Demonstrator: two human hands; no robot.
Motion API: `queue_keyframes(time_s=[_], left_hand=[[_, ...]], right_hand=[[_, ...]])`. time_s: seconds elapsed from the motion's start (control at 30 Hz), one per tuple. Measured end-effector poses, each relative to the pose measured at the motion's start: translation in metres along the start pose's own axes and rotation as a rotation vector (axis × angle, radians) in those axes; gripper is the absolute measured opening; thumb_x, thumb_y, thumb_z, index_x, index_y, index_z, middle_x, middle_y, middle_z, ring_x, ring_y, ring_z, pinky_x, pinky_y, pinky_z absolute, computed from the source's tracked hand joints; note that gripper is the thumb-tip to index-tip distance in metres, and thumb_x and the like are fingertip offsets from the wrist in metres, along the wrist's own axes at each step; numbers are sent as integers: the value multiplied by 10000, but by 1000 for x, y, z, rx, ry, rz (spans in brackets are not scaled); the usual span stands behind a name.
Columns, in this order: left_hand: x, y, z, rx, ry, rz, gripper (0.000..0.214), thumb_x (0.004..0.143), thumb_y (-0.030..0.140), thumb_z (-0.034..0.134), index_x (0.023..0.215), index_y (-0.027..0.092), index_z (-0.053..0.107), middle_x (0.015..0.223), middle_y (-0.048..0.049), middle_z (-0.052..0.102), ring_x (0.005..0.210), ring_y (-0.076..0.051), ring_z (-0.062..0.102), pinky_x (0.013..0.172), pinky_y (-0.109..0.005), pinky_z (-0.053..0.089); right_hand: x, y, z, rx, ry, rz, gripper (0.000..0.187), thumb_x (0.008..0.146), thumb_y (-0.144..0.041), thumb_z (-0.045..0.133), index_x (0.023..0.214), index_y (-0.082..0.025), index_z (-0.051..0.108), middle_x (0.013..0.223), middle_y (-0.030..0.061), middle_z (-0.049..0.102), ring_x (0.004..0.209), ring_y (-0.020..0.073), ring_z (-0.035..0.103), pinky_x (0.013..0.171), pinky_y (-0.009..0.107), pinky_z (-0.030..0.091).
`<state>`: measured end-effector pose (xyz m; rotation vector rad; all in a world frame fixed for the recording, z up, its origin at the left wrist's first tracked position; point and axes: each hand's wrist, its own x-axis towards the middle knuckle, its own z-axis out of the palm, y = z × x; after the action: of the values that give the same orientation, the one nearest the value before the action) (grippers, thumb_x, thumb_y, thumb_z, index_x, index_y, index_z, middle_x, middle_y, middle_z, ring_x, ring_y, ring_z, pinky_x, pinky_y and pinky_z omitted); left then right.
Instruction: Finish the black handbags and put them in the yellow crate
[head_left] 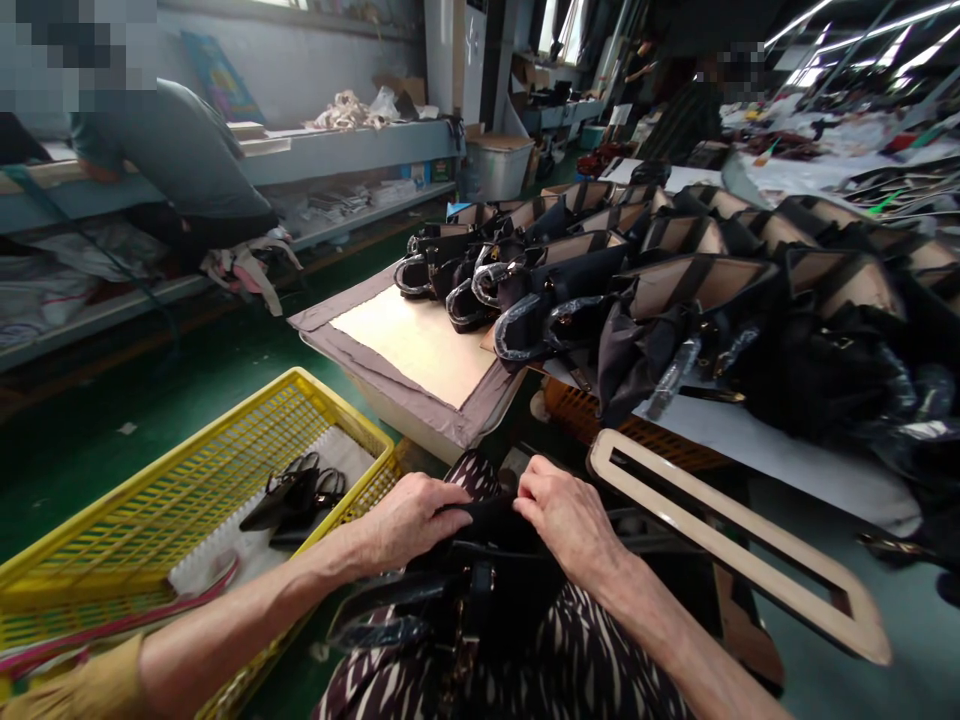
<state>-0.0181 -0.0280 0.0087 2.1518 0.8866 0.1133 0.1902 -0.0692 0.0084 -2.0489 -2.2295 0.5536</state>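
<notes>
A black handbag (517, 590) lies across my lap, its wrapped handles (390, 620) toward my left side. At the bag's far edge my left hand (416, 515) pinches the black material between thumb and fingers. My right hand (562, 510) grips the same edge a short way to the right, fingers curled. A stretch of black material shows between the two hands. Patterned trousers (622, 640) cover my legs under the bag. What lies inside the bag is hidden.
To the left stands a yellow plastic basket (300, 385) holding small black bags (289, 490). Many black handbags (570, 270) crowd the table ahead. A pale slotted frame (720, 510) juts out at my right. A person (172, 150) bends at a bench on the left.
</notes>
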Motion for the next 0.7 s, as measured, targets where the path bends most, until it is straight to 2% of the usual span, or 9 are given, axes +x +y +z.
queue_keyframes(time_s=[0.2,0.27,0.37,0.5,0.6,0.7], left_hand=[[-2,2,-3,-166,-16,-95,224,811,237,432,800,135,631,596,40,481,555,-67,398,520,-163,288],[-3,1,-4,-257,-36,-132,225,798,246,433,801,130,626,612,39,474,570,-73,399,517,-166,287],[-2,-2,-6,-413,-73,-208,215,770,267,443,787,122,601,607,39,448,560,-78,384,492,-172,276],[2,-7,-10,-528,-119,-290,188,714,270,464,764,120,567,591,40,438,537,-82,377,469,-176,271],[6,-9,-17,-495,-192,-280,165,677,235,453,757,130,552,601,37,458,535,-85,394,460,-174,276],[12,-3,-25,-298,-243,-238,204,652,201,441,813,158,559,637,34,508,546,-95,430,449,-174,276]], right_hand=[[4,0,-1,48,78,-75,130,759,-188,559,633,-186,528,873,-20,568,809,124,503,674,243,323],[5,1,-1,85,70,-95,127,749,-185,563,628,-189,525,831,-20,579,813,131,484,708,248,320],[7,2,-1,156,22,-62,100,734,-202,574,643,-197,533,731,-26,564,745,122,469,672,239,314],[8,2,-1,222,-31,26,60,710,-213,584,666,-202,545,700,-34,535,679,105,460,619,223,294],[8,-1,0,253,-55,62,59,697,-207,583,661,-200,537,684,-39,519,663,98,460,596,213,284],[9,-5,0,260,-54,70,68,694,-202,577,650,-195,524,681,-38,510,660,96,459,589,209,280]])
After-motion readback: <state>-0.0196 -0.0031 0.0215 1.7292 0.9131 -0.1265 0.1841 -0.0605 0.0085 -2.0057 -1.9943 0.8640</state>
